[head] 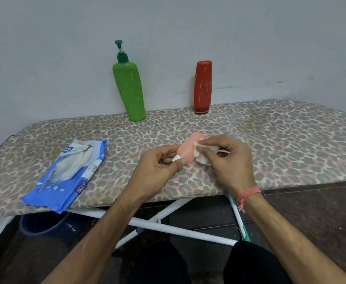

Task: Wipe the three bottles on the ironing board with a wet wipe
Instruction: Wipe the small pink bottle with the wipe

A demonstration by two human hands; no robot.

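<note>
Leopard-print ironing board (270, 140) set against grey wall. Pink bottle (188, 149) gripped by left hand (157, 171) at cap end, steadied just above board; wet wipe (200, 149) pinched against it by right hand (229, 160).

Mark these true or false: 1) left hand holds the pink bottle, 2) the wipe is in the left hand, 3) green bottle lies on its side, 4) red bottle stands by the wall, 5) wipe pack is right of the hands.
1) Left hand holds the pink bottle: true.
2) False: the wipe is in the right hand, pressed on the bottle.
3) False: the green bottle stands upright.
4) Red bottle stands by the wall: true.
5) False: the wipe pack lies left of the hands on the board.
</note>
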